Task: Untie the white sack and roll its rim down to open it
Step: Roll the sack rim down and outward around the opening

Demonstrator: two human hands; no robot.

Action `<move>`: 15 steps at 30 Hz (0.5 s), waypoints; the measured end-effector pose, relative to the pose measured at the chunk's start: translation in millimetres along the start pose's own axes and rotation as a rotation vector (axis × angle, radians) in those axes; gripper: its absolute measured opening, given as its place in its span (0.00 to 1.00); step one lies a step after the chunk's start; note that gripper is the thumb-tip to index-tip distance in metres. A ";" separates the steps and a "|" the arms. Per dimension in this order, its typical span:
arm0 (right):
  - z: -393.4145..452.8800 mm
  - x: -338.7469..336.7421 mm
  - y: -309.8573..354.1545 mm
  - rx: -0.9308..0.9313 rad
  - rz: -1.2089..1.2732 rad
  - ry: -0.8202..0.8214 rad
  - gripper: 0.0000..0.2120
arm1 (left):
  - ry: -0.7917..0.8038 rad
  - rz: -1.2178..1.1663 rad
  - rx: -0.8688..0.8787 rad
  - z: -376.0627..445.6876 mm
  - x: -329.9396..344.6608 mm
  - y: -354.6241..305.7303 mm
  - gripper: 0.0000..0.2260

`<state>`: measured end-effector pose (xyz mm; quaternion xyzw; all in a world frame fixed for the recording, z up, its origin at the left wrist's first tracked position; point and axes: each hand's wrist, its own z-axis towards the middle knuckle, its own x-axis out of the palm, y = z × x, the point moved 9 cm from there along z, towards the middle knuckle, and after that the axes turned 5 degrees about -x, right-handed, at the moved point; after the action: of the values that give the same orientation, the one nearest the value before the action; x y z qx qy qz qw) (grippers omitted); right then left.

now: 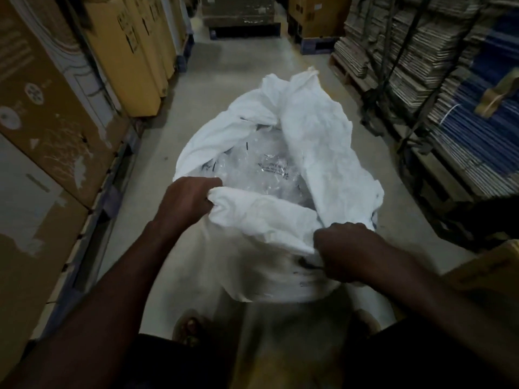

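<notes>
Already untied: large white woven sack [280,262] stands on grey concrete floor [238,66] in an aisle, mouth gaping. Left hand [186,200] grips the folded near rim, fingers curled round the cloth. Right hand [348,251] clutches the rim at right. Inside, clear plastic bags [266,172], probably; view dim. Tall brown cardboard cartons [56,113] stand at left.

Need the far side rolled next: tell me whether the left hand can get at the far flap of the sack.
Probably yes. The left hand grips the near rim of the white sack; the open mouth lies between it and the far flap, nothing blocking, though it must let go first.
</notes>
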<state>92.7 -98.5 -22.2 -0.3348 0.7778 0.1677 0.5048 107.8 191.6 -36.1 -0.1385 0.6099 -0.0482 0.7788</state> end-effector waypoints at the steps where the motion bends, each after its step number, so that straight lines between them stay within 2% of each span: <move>1: 1.6 -4.5 -0.2 0.026 0.047 -0.031 0.19 | 0.011 -0.013 0.004 -0.5 0.4 2.5 0.08; 4: 13.4 -28.6 -20.8 0.115 0.122 -0.312 0.19 | 0.041 -0.020 0.056 3.2 6.0 2.2 0.08; 6: 18.6 -45.3 -31.1 0.126 0.069 -0.529 0.15 | 0.056 -0.034 0.112 8.6 14.2 0.5 0.18; 9: 28.4 -54.2 -37.7 0.034 0.125 -0.708 0.21 | 0.013 -0.069 0.196 15.9 18.4 -10.6 0.37; 13: 29.5 -70.1 -53.3 -0.008 0.191 -0.892 0.27 | 0.013 -0.284 0.227 9.4 -4.1 -51.8 0.42; 15: 22.9 -81.7 -56.9 -0.041 0.173 -0.986 0.30 | -0.017 -0.192 0.288 4.8 -8.4 -72.4 0.40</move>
<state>169.1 -97.0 45.6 -0.1598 0.4680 0.3624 0.7900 117.0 125.1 -7.3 -0.0835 0.5740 -0.2079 0.7876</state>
